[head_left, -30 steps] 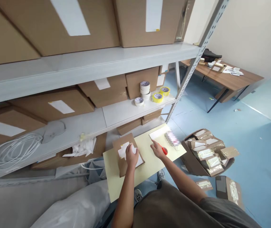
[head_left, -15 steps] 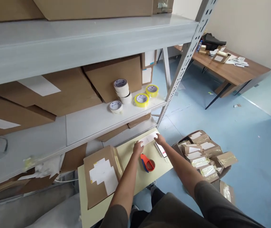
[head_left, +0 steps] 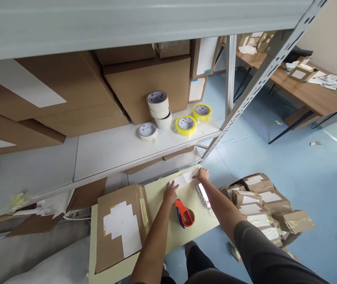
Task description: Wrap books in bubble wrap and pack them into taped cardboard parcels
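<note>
A cardboard box [head_left: 123,225] lies left on a pale-yellow desk [head_left: 204,225], the left hand [head_left: 170,193] gone from it; work now centers on a white paper strip [head_left: 183,180] near the far edge. Left fingers spread over one end; the right hand [head_left: 203,174] curls at the other, its grip impossible to tell. A phone's [head_left: 204,193] lower end is blurred.

The left arm [head_left: 155,235] and right arm [head_left: 228,210] reach forward and down, converging. The left hand [head_left: 170,193] is palm down, fingers spread; the right hand [head_left: 202,174] sits apart, slightly farther forward, thumb pointing inward.
</note>
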`<state>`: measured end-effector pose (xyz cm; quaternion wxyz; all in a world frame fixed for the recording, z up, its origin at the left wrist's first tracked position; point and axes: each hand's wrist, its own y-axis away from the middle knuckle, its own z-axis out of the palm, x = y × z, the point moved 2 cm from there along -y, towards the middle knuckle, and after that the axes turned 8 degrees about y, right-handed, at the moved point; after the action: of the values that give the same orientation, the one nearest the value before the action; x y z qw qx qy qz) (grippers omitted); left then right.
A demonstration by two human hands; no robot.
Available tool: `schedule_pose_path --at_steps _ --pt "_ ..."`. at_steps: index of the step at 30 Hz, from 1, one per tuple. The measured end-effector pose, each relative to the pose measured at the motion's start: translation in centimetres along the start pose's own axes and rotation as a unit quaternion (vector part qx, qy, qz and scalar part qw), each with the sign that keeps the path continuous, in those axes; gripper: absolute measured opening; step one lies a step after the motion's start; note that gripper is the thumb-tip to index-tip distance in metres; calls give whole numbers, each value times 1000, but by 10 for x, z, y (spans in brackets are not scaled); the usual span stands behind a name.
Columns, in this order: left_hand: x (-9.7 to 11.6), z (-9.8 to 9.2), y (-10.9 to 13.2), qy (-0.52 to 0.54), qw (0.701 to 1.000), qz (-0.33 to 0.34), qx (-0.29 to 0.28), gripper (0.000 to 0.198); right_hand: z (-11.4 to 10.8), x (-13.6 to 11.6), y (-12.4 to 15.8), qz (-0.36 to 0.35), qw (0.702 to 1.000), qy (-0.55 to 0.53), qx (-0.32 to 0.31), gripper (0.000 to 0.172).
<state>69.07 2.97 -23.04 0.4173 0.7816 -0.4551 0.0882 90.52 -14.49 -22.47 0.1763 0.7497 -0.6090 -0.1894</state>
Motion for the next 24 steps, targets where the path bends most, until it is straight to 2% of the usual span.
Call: schedule_pose_path --at_steps 3,6,8,11,13,14,16,18,21,24 --pt "-3 3 1 29 999 10 20 73 -3 -1 3 1 1000 1 -7 56" --pt "-4 0 4 63 997 25 38 63 -15 -3 11 -46 999 -15 10 24" --pt "-3 -6 8 92 993 38 64 55 -25 -7 21 -77 995 -56 33 9" --pt "6 -26 14 157 974 69 151 53 -40 -12 43 -113 979 -165 45 5" --pt "17 -42 18 209 955 91 193 59 -48 -12 62 -151 954 -259 24 17" --pt "23 -50 20 235 947 100 196 64 -51 -11 72 -172 937 -306 4 25" --pt "35 -64 23 281 939 111 165 68 -58 -6 92 -208 901 -379 -29 38" --pt "45 -74 26 313 940 99 96 59 -65 2 110 -232 881 -411 -21 46" --pt "57 -82 32 336 940 54 -10 46 -72 12 132 -220 879 -423 27 47" --pt "66 -90 41 375 924 51 -54 50 -70 14 150 -181 867 -464 17 49"
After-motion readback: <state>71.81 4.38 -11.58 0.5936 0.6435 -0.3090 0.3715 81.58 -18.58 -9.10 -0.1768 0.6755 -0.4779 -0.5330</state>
